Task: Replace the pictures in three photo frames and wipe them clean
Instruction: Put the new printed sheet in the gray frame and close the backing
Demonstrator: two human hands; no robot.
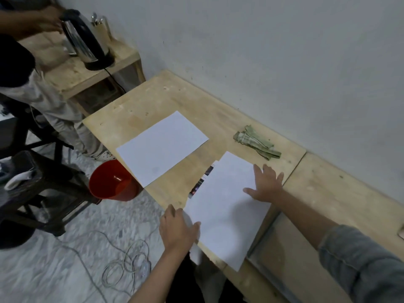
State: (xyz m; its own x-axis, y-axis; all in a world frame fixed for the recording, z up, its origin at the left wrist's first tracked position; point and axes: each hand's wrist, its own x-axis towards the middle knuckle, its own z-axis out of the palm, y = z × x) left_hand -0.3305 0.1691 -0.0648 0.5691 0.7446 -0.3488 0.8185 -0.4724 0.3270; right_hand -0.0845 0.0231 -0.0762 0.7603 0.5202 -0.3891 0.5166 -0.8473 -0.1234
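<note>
A white sheet (227, 206) lies blank side up near the front edge of the wooden table (196, 101), overhanging it slightly. A printed picture (204, 178) peeks out from under its left side. My left hand (178, 230) grips the sheet's near left corner, thumb on top. My right hand (265, 185) rests flat with spread fingers on the sheet's right edge. A second white sheet (162, 147) lies further left on the table. A folded green checked cloth (256, 142) sits near the wall. A photo frame (269, 241) lies to the right, partly under the sheet and my right arm.
A red bucket (111, 182) stands on the floor at the table's left edge. Coiled white cable (129, 263) lies on the floor. Another person (43, 95) stands at a smaller wooden table holding a steel kettle (85, 40). Dark stools (32, 193) stand at left.
</note>
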